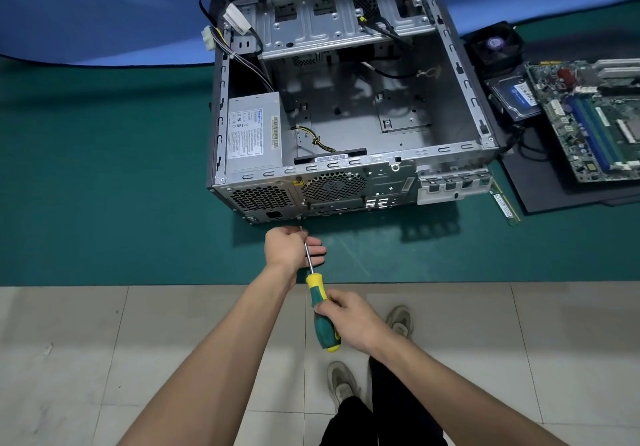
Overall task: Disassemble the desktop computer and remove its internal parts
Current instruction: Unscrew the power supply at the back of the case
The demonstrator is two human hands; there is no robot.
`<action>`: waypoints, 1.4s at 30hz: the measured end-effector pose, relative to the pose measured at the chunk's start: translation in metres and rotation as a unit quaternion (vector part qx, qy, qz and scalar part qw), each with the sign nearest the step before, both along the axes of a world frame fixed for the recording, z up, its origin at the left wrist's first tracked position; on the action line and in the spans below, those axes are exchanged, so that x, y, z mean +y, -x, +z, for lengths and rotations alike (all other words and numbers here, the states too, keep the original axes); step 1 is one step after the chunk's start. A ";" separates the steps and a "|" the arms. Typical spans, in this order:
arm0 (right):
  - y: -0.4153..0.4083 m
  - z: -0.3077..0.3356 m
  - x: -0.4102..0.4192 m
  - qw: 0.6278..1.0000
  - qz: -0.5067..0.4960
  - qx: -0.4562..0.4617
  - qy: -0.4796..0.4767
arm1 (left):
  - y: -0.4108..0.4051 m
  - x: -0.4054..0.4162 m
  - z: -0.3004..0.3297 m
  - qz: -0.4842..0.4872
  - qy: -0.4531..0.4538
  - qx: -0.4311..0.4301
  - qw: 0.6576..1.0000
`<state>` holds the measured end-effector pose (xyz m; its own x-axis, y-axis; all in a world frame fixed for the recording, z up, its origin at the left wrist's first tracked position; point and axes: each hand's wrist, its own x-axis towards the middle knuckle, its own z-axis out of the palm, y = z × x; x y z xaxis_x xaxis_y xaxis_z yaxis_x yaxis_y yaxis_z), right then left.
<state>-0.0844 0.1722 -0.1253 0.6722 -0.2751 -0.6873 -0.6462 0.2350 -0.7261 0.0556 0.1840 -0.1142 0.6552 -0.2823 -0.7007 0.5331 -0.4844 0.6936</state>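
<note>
With the right hand (pixel 349 317) gripping the screwdriver (pixel 320 310) handle and the left hand (pixel 292 246) curled around its shaft just below the case (pixel 346 182), the power supply (pixel 252 132) inside the case looks heavy and rigid, best held by its metal sides.

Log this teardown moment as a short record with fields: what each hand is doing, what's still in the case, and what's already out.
left hand: steadies the screwdriver shaft near the tip, fingers loosely round it
right hand: grips the green and yellow screwdriver handle
tip position: just below the rear panel of the computer case
still in case: power supply, loose cables
already out: motherboard, hard drive, cooler fan, RAM stick, all right of the case
surface: green mat
</note>
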 end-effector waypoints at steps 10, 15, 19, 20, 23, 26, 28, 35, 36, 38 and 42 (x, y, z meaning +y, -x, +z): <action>-0.007 0.004 0.014 0.969 -0.094 -0.053 -0.222 | -0.009 -0.006 -0.004 -0.010 -0.047 -0.003 0.999; -0.015 0.005 0.018 0.953 -0.148 -0.036 -0.263 | -0.014 0.000 -0.005 -0.081 -0.113 -0.058 0.989; -0.019 0.003 0.022 0.960 -0.159 -0.021 -0.229 | -0.013 0.006 0.002 -0.211 -0.231 -0.173 0.934; -0.020 0.003 0.022 0.962 -0.161 -0.013 -0.222 | -0.009 0.009 0.004 -0.245 -0.262 -0.196 0.913; -0.027 0.001 0.024 0.988 -0.121 0.049 -0.086 | 0.003 0.021 0.007 -0.287 -0.312 -0.221 0.879; -0.036 0.003 0.026 0.989 -0.067 0.107 0.077 | 0.003 0.022 0.007 -0.266 -0.301 -0.227 0.887; -0.039 0.008 0.028 0.986 -0.045 0.097 0.125 | -0.001 0.021 0.005 -0.240 -0.262 -0.197 0.914; -0.026 0.015 0.008 0.968 -0.093 0.011 -0.232 | 0.003 0.027 -0.001 -0.123 -0.109 -0.061 0.984; -0.023 0.013 0.005 0.964 -0.101 0.001 -0.247 | 0.003 0.028 0.001 -0.109 -0.081 -0.035 0.990; -0.022 0.008 0.003 0.969 -0.106 -0.002 -0.223 | 0.004 0.031 0.004 -0.096 -0.035 0.008 0.995; -0.031 0.003 0.013 0.997 -0.066 0.033 -0.008 | 0.008 0.032 0.009 -0.086 -0.003 0.047 0.995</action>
